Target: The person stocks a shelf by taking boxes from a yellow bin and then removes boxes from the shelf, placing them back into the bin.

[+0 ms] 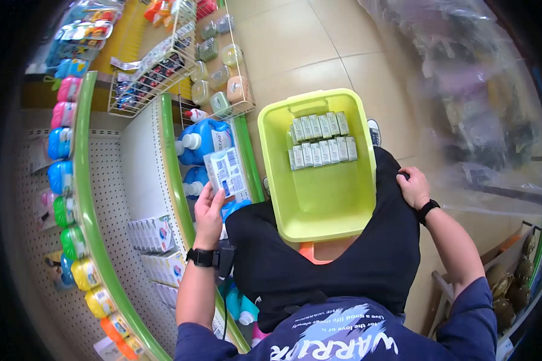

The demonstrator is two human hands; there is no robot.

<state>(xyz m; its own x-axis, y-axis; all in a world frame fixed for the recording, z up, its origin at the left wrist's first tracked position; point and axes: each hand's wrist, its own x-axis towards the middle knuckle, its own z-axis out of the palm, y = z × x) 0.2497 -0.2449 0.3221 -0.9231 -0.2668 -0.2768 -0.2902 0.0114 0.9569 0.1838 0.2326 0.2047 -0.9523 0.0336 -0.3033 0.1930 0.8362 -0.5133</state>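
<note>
My left hand (pixel 209 215) pinches the lower edge of a flat white and blue package (pixel 226 172), held up in front of blue detergent bottles (pixel 206 142) on the shelf. My right hand (pixel 415 188) rests on my knee beside the yellow-green bin, its fingers curled around something dark and small that I cannot make out. Between my legs stands the yellow-green bin (pixel 322 204). Two rows of small boxes (pixel 323 151) stand in its far half.
Shelves with green edges (pixel 85 174) run along the left, bearing stacked white packs (pixel 152 234) and colourful containers. A wire basket (pixel 221 66) of jars hangs at the upper left. Plastic-covered goods (pixel 464 102) fill the right; a rack (pixel 512 277) stands below them.
</note>
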